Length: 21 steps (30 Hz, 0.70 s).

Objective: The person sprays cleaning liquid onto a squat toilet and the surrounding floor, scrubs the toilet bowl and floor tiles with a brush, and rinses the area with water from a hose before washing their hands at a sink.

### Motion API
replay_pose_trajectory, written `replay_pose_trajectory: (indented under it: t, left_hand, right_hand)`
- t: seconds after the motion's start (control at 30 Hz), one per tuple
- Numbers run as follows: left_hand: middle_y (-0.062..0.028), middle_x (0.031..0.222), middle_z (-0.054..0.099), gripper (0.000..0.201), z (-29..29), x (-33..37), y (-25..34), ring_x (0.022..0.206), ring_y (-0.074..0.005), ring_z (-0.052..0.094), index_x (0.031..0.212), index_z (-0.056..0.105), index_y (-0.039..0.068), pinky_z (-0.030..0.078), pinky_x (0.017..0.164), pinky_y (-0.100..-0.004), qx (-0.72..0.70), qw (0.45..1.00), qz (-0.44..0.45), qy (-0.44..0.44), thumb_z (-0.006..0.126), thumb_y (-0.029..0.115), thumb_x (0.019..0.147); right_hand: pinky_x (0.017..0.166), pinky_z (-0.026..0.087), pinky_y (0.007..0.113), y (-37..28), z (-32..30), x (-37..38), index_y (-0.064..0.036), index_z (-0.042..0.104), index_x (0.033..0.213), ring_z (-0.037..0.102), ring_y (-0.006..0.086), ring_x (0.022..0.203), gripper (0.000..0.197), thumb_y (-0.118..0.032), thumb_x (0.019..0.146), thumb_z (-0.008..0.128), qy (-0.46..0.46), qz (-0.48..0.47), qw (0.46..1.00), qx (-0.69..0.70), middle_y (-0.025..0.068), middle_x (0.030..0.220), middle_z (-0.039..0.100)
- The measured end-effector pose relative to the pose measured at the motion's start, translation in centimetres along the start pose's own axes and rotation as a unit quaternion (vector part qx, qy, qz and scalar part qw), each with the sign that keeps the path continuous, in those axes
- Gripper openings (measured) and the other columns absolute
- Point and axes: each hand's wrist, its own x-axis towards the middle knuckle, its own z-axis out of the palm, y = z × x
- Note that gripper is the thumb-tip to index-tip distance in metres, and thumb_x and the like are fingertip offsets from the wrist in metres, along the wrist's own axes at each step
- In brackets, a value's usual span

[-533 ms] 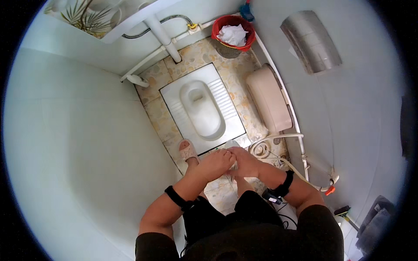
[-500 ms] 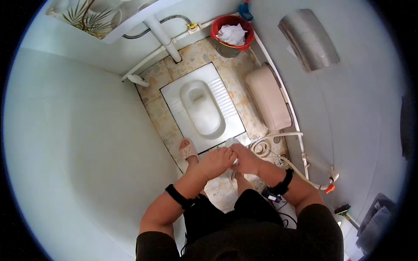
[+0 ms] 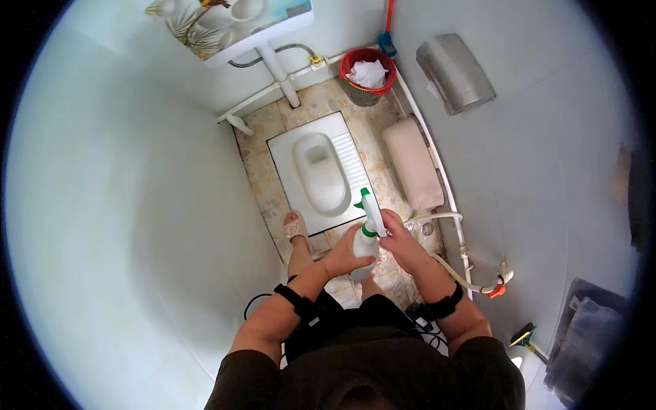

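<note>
Covering the lowest level, the patterned floor surrounds a white squat toilet. To the right of this toilet stands a beige container, and beyond its far right corner a red-rimmed bin. Near its close right corner, a white spray bottle is held above the floor. The left hand has its fingers clamped around the bottle's body. The right hand is at the sprayer head; whether its fingers grip there, I cannot tell.
</note>
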Motion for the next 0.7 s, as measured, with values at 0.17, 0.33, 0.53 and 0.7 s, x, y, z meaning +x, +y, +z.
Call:
replay_pose_trajectory:
  t: [0.17, 0.33, 0.53, 0.7]
  left_hand:
    - [-0.0168, 0.104, 0.037, 0.070, 5.9, -2.8, 0.9, 0.097, -0.0237, 0.038, 0.111, 0.025, -0.002, 0.030, 0.083, -0.0302, 0.041, 0.994, -0.017, -0.105, 0.061, 0.022, 0.056]
    - [-0.0199, 0.109, 0.032, 0.078, 10.0, -4.6, 0.0, 0.100, -0.0256, 0.036, 0.116, 0.017, -0.003, 0.031, 0.082, -0.0307, -0.036, 0.981, -0.104, -0.159, 0.061, 0.026, 0.058]
    - [-0.0220, 0.117, 0.023, 0.093, 13.4, -7.7, -3.8, 0.108, -0.0266, 0.028, 0.119, 0.001, -0.003, 0.026, 0.087, -0.0320, -0.083, 0.986, -0.140, -0.038, 0.063, 0.034, 0.060]
    - [-0.0219, 0.118, 0.022, 0.090, 14.9, -11.2, -6.0, 0.110, -0.0257, 0.025, 0.120, 0.005, 0.000, 0.023, 0.088, -0.0321, -0.135, 0.984, -0.114, -0.033, 0.062, 0.036, 0.060]
  right_hand:
    - [0.074, 0.036, 0.027, 0.3, -0.2, -5.5, -0.0024, 0.031, 0.110, 0.041, 0.0141, 0.088, 0.057, -0.017, 0.064, 0.060, 0.052, -0.039, 0.997, -0.035, 0.0063, 0.097, 0.042]
    - [0.067, 0.037, 0.024, 2.7, -0.9, -8.2, -0.0022, 0.038, 0.103, 0.044, 0.0114, 0.078, 0.043, -0.016, 0.068, 0.057, 0.087, -0.034, 0.995, 0.016, 0.0056, 0.091, 0.045]
    - [0.050, 0.037, 0.023, 7.2, -2.7, -8.5, -0.0014, 0.049, 0.077, 0.046, 0.0116, 0.057, 0.015, -0.015, 0.069, 0.049, 0.161, 0.111, 0.981, 0.012, 0.0045, 0.065, 0.050]
    - [0.061, 0.035, 0.025, 7.5, 0.2, -11.2, 0.0012, 0.049, 0.088, 0.045, 0.0148, 0.068, 0.034, -0.022, 0.064, 0.052, 0.161, 0.069, 0.984, 0.022, 0.0077, 0.076, 0.051]
